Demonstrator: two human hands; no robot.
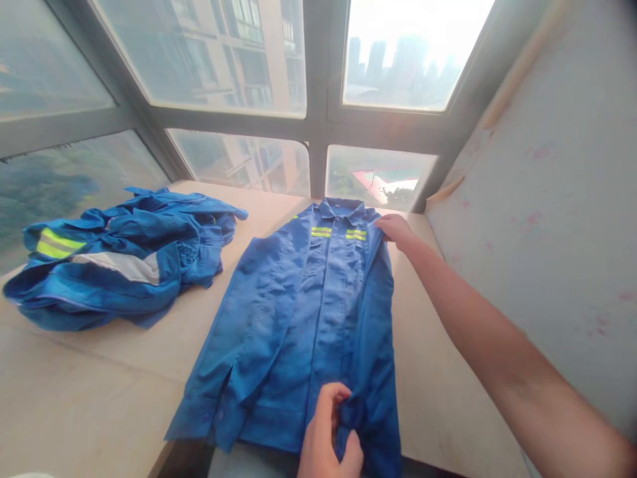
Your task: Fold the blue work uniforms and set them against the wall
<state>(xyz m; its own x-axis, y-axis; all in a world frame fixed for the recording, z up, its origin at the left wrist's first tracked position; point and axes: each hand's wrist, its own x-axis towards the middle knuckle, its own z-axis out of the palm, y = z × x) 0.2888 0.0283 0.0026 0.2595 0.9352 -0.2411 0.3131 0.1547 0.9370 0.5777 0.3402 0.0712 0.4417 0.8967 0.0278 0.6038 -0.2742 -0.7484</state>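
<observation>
A blue work jacket [293, 318] lies front up, its collar toward the window and its hem toward me. Yellow-green reflective strips cross its chest, and its front placket lies closed. The sleeve on the left is laid along the body. At the shoulder on the right, my right hand [397, 231] pinches the fabric with closed fingers. Near the hem my left hand [328, 435] curls around bunched cloth at the lower end of the other sleeve; part of its grip is hidden by the folds.
A crumpled heap of blue clothing [134, 255] with a reflective band and a whitish patch lies on the left of the pale wooden surface [99, 385]. Framed windows [316, 119] rise behind. A patterned wall [562, 219] with peeling edges bounds the right side.
</observation>
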